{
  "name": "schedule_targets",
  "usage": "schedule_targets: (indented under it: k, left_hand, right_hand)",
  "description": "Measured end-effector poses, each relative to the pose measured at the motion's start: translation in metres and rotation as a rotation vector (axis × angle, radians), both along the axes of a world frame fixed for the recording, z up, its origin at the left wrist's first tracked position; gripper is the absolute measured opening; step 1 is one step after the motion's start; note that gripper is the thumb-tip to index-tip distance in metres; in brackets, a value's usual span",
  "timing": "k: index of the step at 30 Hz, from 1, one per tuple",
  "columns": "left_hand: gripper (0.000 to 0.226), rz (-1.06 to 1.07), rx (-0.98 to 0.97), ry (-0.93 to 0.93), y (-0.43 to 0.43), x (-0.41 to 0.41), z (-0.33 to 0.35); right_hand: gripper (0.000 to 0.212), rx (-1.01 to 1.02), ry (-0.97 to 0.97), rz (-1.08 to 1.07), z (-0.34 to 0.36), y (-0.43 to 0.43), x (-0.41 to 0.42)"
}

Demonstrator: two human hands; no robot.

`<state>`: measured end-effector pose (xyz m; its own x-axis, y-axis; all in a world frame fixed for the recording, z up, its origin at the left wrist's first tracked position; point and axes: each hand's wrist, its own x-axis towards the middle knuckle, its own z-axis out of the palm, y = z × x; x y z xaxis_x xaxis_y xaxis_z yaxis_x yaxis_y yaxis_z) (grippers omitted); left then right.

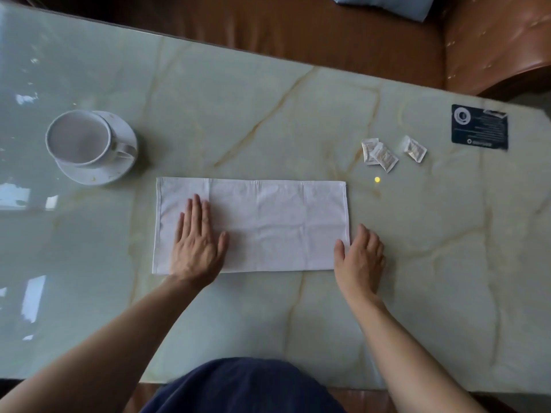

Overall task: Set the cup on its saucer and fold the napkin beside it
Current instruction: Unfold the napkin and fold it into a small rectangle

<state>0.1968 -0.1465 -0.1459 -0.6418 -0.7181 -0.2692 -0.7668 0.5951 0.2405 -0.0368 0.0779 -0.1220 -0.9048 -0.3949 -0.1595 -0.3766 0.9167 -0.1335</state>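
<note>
- The pale green marble table [268, 114] fills most of the view. Its glossy top carries window glare toward nine o'clock.
- A brown leather seat [298, 28] runs along the table's far edge at twelve o'clock, with a blue cushion [384, 4] on it toward one o'clock.
- The white napkin [277, 222] lies flat at the table's centre as a long rectangle, its long sides running nine to three o'clock. Nothing lies on it but the hands.
- The saucer [98, 177] sits at ten o'clock from the napkin, near but apart from its corner. The white cup [77, 138] stands upright on the saucer, handle toward three o'clock.
- The left hand [198, 239] lies palm down on the napkin's nine o'clock end, fingers straight and together, pointing to twelve o'clock, pressing the cloth flat.
- The right hand [359, 254] rests palm down at the napkin's three o'clock edge. Its fingers are relaxed on the bare table, and the thumb seems to touch the cloth near its near corner, though blur hides any pinch.
- A dark printed card [479, 127] lies at two o'clock, well clear of the napkin.
- Three small sachets [380, 153] lie between the card and the napkin, two of them overlapping.
- A tiny yellow spot [377, 180] sits just beyond the napkin's far right corner.
</note>
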Motion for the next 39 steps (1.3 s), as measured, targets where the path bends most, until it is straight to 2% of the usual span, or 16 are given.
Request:
schedule_targets:
  k: [2, 6, 9, 13, 15, 18, 20, 23, 25, 27, 28, 31, 34, 37, 39]
  left_hand:
    - [0.077, -0.089, 0.002, 0.041, 0.008, -0.030, 0.003]
    - [0.069, -0.268, 0.047, 0.086, 0.019, -0.073, 0.002]
    - [0.068, -0.263, 0.045, 0.011, 0.025, -0.079, -0.009]
    - [0.069, -0.260, 0.026, -0.008, 0.026, -0.080, -0.011]
    - [0.070, -0.262, 0.039, -0.013, 0.025, -0.081, -0.009]
    - [0.073, -0.251, 0.092, -0.013, 0.023, -0.084, -0.003]
    - [0.071, -0.179, 0.136, 0.053, 0.022, -0.090, 0.007]
    - [0.049, 0.047, 0.226, 0.314, 0.022, -0.107, 0.027]
    - [0.040, 0.210, 0.474, 0.499, 0.017, -0.122, 0.044]
    - [0.051, 0.316, 0.748, 0.601, 0.005, -0.134, 0.058]
    - [0.054, 0.353, 0.822, 0.617, -0.002, -0.136, 0.063]
    - [0.057, 0.397, 0.744, 0.558, -0.027, -0.131, 0.069]
    - [0.048, 0.426, 0.620, 0.509, -0.052, -0.113, 0.065]
    - [0.037, 0.478, 0.645, 0.507, -0.079, -0.082, 0.059]
    - [0.038, 0.496, 0.708, 0.539, -0.093, -0.061, 0.056]
  right_hand:
    - [0.041, 0.033, -0.026, -0.093, 0.005, 0.004, 0.001]
    - [0.038, 0.079, -0.204, -0.241, 0.005, 0.005, 0.000]
    - [0.036, 0.022, -0.338, -0.347, 0.001, 0.006, -0.006]
    - [0.034, 0.040, -0.441, -0.318, 0.002, 0.007, -0.018]
    - [0.035, -0.031, -0.440, -0.308, 0.009, 0.007, -0.016]
    - [0.027, -0.307, -0.441, -0.316, 0.024, 0.006, -0.006]
    - [0.023, -0.445, -0.467, -0.257, 0.038, 0.000, 0.005]
    - [0.013, -0.556, -0.526, -0.142, 0.057, -0.015, 0.026]
    - [0.008, -0.598, -0.566, -0.066, 0.065, -0.029, 0.044]
    - [0.006, -0.621, -0.611, -0.004, 0.072, -0.044, 0.063]
    - [0.006, -0.628, -0.633, 0.020, 0.075, -0.051, 0.072]
    - [0.010, -0.647, -0.669, 0.074, 0.079, -0.072, 0.098]
    - [0.012, -0.651, -0.704, 0.098, 0.077, -0.090, 0.121]
    - [0.013, -0.627, -0.734, 0.131, 0.072, -0.107, 0.144]
    - [0.012, -0.611, -0.754, 0.165, 0.068, -0.118, 0.158]
